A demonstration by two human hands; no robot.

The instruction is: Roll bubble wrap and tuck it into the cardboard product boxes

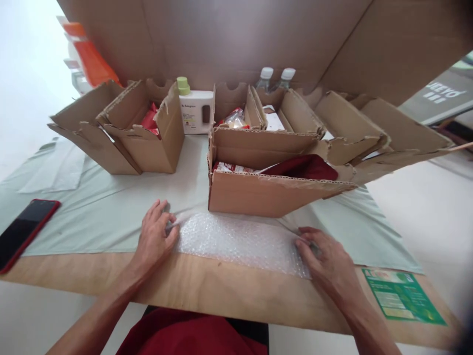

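A clear strip of bubble wrap (pixel 240 241) lies across the front of the table, partly over the green cloth and partly over the bare wood. My left hand (pixel 157 229) pinches its left end between thumb and fingers. At the right end, my right hand (pixel 323 251) grips the sheet's upper corner the same way. Just behind the wrap stands an open cardboard box (pixel 251 195) holding a dark red cloth (pixel 303 167) and a printed packet (pixel 232 168).
More open cardboard boxes (pixel 148 148) line the back, with a white bottle (pixel 194 113) among them and two white-capped bottles (pixel 266 74) behind. A red-edged phone (pixel 25 231) lies left, near a flat clear plastic piece (pixel 59 167). A green printed sheet (pixel 402 296) lies front right.
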